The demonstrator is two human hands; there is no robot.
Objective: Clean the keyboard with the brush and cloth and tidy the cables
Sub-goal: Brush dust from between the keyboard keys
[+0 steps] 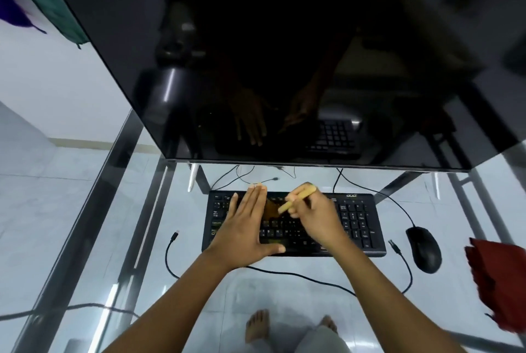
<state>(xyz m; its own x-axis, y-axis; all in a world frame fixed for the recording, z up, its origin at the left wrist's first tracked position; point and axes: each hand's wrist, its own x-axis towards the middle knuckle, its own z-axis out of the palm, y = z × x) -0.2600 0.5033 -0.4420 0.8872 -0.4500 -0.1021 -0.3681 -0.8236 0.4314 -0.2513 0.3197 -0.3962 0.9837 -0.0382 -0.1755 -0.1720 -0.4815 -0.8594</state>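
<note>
A black keyboard [355,221] lies on the glass desk under the monitor. My left hand [244,224] rests flat on its left half, fingers straight and together. My right hand [316,216] grips a wooden-handled brush [299,197] over the keyboard's middle; the brown bristles [270,207] touch the keys between my hands. A red cloth [501,281] lies at the desk's right edge. A loose black cable [284,273] runs along the desk in front of the keyboard, with plug ends at the left [175,236] and right [394,246].
A large dark monitor [284,68] leans over the back of the desk. A black mouse [424,250] sits right of the keyboard, its cord running back. Thin cables [256,176] lie behind the keyboard. My bare feet [257,324] show through the glass.
</note>
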